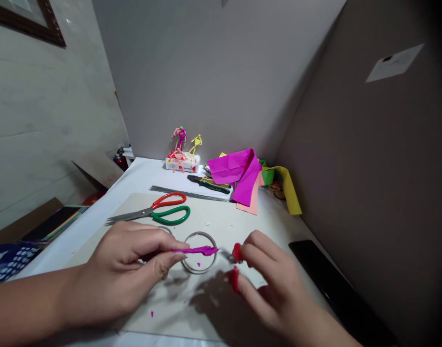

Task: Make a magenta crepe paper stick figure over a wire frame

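Observation:
My left hand [128, 265] pinches a thin twisted strip of magenta paper [199, 250] between thumb and fingers; its thicker end points right. To the right, my right hand [266, 279] holds small red-handled scissors [236, 253], with a thumb and finger at the spread handles. Their blades are blurred and stand just apart from the magenta tip. Below the strip, a thin grey ring [214, 241] lies on the pale board [130, 205], and a second ring is partly hidden behind my left hand. Magenta scraps [152, 314] are scattered there.
Large scissors [170, 217] with red and green handles lie behind my left hand. Farther back are pliers [209, 184], thin wires [184, 193], magenta paper [235, 173], yellow paper [289, 188] and small figures on a box [180, 164]. A black slab [332, 279] lies at right.

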`<state>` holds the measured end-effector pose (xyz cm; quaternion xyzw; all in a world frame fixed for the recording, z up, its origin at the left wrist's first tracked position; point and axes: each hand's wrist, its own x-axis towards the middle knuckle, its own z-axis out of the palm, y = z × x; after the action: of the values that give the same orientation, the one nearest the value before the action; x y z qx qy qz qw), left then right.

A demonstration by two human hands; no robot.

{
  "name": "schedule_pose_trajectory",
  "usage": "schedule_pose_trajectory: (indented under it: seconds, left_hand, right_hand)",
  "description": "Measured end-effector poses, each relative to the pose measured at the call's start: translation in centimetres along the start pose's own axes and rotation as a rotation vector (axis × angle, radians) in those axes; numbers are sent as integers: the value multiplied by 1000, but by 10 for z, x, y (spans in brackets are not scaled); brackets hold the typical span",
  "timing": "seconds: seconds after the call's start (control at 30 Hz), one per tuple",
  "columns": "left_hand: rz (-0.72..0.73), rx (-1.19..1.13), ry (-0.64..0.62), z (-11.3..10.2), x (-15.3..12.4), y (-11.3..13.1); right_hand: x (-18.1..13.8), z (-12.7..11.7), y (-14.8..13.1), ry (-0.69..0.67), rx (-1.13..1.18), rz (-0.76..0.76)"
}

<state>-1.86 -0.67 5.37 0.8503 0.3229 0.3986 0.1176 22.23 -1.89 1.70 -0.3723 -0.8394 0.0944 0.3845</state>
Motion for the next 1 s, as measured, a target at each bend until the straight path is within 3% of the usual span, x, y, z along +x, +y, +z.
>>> schedule_pose_trajectory:
  seconds: [0.13,0.27,0.5,0.67,0.9,1.0]
  left_hand:
    - [-41,-70,-15,2,2,-1]
    - [-113,-121,-35,4,2,-1]
    - [-270,-217,-56,10,-4,-3]
    - [-386,-307,-74,17,-9,-7]
    - [-400,-270,-126,19,-4,-7]
    - [-500,-349,-207,17,-1,-8]
  right_hand:
    - [2,6,4,140,303,191]
    - [3,12,4,155,471,348]
    - [-2,15,0,173,639,482]
    - [-2,17,-4,160,701,527]
    - [1,15,-10,161,644,480]
    - [0,17,-8,163,619,469]
